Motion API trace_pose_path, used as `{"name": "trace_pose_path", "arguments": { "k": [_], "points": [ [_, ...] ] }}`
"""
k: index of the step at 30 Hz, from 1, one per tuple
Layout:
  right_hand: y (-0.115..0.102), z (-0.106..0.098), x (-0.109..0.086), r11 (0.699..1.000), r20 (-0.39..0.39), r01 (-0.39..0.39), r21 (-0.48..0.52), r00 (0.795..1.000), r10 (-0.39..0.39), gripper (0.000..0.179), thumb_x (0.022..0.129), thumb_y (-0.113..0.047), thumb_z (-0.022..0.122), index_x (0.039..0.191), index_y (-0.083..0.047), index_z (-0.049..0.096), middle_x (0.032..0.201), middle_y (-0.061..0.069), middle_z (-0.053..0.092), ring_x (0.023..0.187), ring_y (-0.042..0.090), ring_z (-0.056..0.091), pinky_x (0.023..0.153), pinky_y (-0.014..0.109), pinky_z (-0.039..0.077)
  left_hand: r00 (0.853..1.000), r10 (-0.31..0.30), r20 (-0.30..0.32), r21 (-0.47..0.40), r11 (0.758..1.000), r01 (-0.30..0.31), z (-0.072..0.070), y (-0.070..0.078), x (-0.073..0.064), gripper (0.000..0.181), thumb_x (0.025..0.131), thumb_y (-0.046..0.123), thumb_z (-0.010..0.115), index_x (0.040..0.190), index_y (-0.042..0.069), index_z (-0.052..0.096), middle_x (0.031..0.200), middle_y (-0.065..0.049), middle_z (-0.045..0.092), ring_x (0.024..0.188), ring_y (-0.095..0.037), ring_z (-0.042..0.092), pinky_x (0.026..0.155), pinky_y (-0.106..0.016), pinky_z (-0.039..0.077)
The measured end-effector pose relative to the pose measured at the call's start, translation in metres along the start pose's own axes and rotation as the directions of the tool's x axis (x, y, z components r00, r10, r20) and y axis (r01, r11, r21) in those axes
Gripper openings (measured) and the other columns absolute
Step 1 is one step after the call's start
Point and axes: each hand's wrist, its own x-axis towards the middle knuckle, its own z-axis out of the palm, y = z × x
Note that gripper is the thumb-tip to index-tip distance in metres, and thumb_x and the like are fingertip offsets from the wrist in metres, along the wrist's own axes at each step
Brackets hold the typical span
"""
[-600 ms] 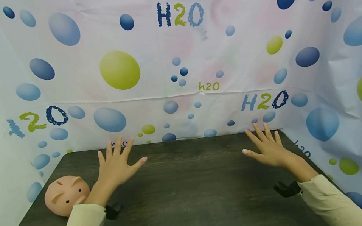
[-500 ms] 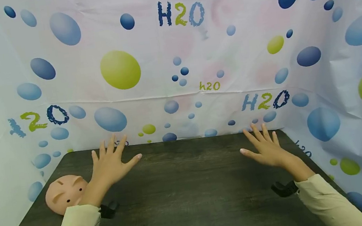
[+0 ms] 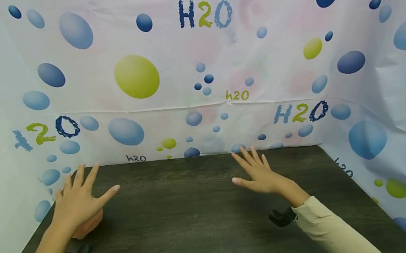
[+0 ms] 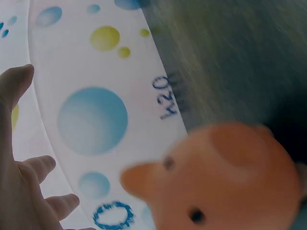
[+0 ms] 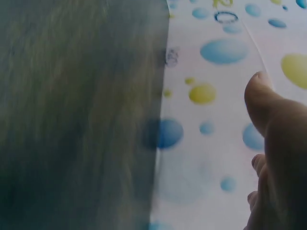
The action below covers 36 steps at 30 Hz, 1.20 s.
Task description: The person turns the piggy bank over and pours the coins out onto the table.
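Note:
A pink-orange piggy bank sits on the left side of the dark table. In the head view my left hand is over it and hides most of it; only its lower right part shows. The left wrist view has the piggy bank large and close, with its snout and dark eyes, and the left hand apart from it at the left edge. My right hand hovers over the right half of the table, fingers spread, holding nothing. Its thumb and some fingertips show in the right wrist view.
The dark wood-grain table reaches back to a white curtain printed with blue and green bubbles and H2O lettering. That curtain also closes in the left and right sides. Each wrist wears a black strap mount.
My left hand has moved left, from beside the piggy bank to in front of it, covering most of it. The right hand has moved left, toward the table's middle. The piggy bank appears unmoved.

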Motion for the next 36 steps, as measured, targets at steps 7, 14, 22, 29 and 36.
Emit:
{"name": "trace_pose_path", "arguments": {
  "k": [7,14,22,29,36],
  "points": [
    [-0.027,0.030,0.020,0.992,0.059,0.104,0.066,0.992,-0.108,0.081,0.096,-0.057,0.046,0.156,-0.024,0.004,0.160,0.005,-0.013,0.143,0.032,-0.021,0.112,0.066,-0.007,0.999,-0.041,-0.009,-0.023,0.999,0.041,-0.001,-0.030,-0.023,0.099,0.085,0.066,0.056,0.156,0.025,0.000,0.157,-0.027,-0.003,0.134,-0.063,-0.006,0.091,-0.085,0.003],
    [-0.050,0.048,0.027,0.975,0.093,0.167,0.146,0.979,-0.181,0.081,0.096,-0.056,0.047,0.156,-0.026,0.003,0.160,0.002,-0.013,0.143,0.029,-0.022,0.113,0.066,-0.004,0.998,-0.005,-0.056,-0.103,0.995,-0.001,0.008,-0.055,-0.041,0.095,0.089,0.052,0.060,0.156,0.015,0.005,0.154,-0.034,0.003,0.132,-0.064,-0.004,0.101,-0.078,0.002],
    [-0.057,0.066,0.024,0.963,0.122,0.180,0.202,0.971,-0.207,0.080,0.096,-0.055,0.048,0.156,-0.027,0.003,0.161,0.004,-0.008,0.145,0.029,-0.017,0.113,0.066,0.000,0.989,0.016,-0.147,-0.333,0.941,-0.064,0.018,-0.081,-0.055,0.089,0.091,0.030,0.064,0.154,0.002,0.008,0.151,-0.038,0.006,0.135,-0.060,0.003,0.098,-0.080,0.003],
    [-0.061,0.078,0.025,0.924,0.150,0.187,0.333,0.957,-0.248,0.078,0.095,-0.055,0.050,0.155,-0.032,0.006,0.161,-0.005,-0.007,0.145,0.028,-0.017,0.112,0.068,0.005,0.999,-0.044,0.003,-0.497,0.867,0.040,0.025,-0.094,-0.065,0.087,0.097,0.029,0.055,0.154,0.011,-0.008,0.155,-0.028,-0.011,0.137,-0.056,-0.010,0.096,-0.082,0.002],
    [-0.062,0.090,0.024,0.870,0.148,0.203,0.449,0.944,-0.296,0.076,0.094,-0.049,0.056,0.154,-0.037,0.010,0.161,-0.005,0.000,0.147,0.031,-0.008,0.114,0.063,0.014,0.994,-0.071,0.086,-0.563,0.820,0.108,0.032,-0.099,-0.069,0.092,0.097,0.025,0.057,0.152,0.009,-0.015,0.153,-0.030,-0.013,0.136,-0.056,-0.010,0.096,-0.081,0.008]
  ]
}}
